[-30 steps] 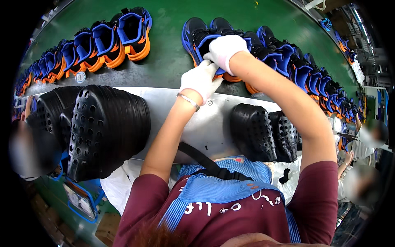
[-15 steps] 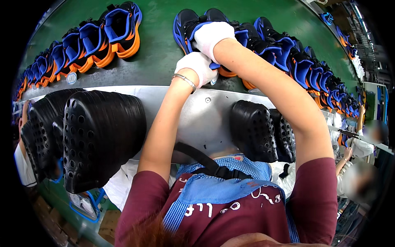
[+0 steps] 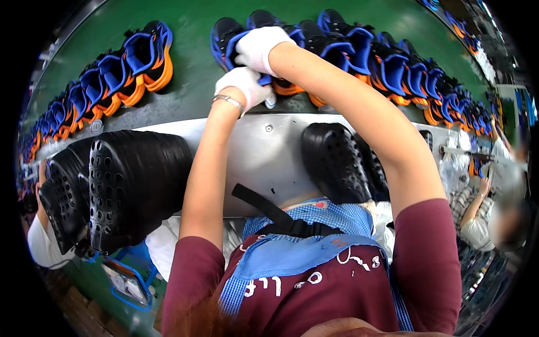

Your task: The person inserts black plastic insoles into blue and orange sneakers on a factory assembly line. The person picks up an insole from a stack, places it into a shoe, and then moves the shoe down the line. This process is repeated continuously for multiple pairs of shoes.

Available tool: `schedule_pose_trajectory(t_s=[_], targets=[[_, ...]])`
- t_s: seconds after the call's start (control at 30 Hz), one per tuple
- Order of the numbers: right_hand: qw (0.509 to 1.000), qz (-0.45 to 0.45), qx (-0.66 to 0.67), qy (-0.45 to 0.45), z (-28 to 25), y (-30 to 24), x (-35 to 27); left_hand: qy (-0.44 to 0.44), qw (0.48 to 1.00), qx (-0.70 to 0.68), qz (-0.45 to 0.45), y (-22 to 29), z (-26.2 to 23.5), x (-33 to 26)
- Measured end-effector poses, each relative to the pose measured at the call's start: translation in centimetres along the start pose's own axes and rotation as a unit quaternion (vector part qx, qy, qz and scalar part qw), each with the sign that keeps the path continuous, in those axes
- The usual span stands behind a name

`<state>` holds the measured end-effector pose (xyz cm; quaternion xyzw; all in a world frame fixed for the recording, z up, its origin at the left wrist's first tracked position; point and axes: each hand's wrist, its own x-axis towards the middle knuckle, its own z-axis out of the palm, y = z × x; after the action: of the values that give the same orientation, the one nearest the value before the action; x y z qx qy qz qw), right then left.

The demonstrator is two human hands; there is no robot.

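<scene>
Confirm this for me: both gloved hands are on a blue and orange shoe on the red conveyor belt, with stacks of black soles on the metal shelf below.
Not quite: the belt is green, not red, as the head view shows. The rest stands: the left hand and right hand, both in white gloves, are on a blue and orange shoe, with black soles stacked on the metal shelf below.

We work a shoe factory line: shoes [image 3: 359,50] crowd the green belt [image 3: 191,33], black soles [image 3: 135,185] stacked at its near edge.

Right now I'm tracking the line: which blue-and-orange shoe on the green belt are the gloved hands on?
The leftmost blue-and-orange shoe of the right-hand row: both white-gloved hands, left and right, are on it; the others lie untouched.
</scene>
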<state>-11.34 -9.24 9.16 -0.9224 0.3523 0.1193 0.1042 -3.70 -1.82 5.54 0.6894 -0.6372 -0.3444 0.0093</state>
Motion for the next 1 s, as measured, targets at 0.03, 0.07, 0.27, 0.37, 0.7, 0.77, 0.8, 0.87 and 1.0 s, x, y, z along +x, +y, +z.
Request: schedule_pose_trajectory(t_s=[0.03, 0.07, 0.27, 0.37, 0.7, 0.77, 0.8, 0.87, 1.0], targets=[[0.999, -0.019, 0.031, 0.014, -0.6, 0.1, -1.6, 0.019, 1.000, -0.005, 0.000, 0.0, 0.2, -0.2], [0.997, -0.036, 0.062, 0.030, -1.2, 0.3, -3.5, 0.038, 0.999, -0.009, 0.002, -0.4, 0.5, -0.2], [0.972, 0.004, 0.095, 0.217, -3.3, 6.7, -19.4, 0.228, 0.968, 0.079, 0.074, -5.0, 0.1, 0.2], [0.924, 0.174, 0.139, 0.310, -2.2, 11.4, -28.8, 0.347, 0.926, 0.150, -0.015, -7.6, -0.9, 0.2], [0.830, 0.474, 0.107, 0.275, 12.9, 17.3, -45.5, 0.285, 0.942, -0.010, 0.178, -4.4, 4.9, 3.6], [0.823, 0.481, 0.104, 0.284, 15.7, 17.3, -45.3, 0.305, 0.944, -0.033, 0.122, -2.7, 6.1, 4.0], [0.818, 0.479, 0.101, 0.302, 16.4, 17.2, -45.3, 0.302, 0.947, -0.017, 0.106, -2.0, 6.1, 4.3], [0.811, 0.485, 0.106, 0.309, 16.9, 17.2, -45.8, 0.313, 0.943, 0.005, 0.116, -0.9, 6.0, 4.3], [0.828, 0.470, 0.100, 0.289, 16.6, 17.7, -46.5, 0.305, 0.948, 0.023, 0.087, 0.2, 5.8, 3.8]])
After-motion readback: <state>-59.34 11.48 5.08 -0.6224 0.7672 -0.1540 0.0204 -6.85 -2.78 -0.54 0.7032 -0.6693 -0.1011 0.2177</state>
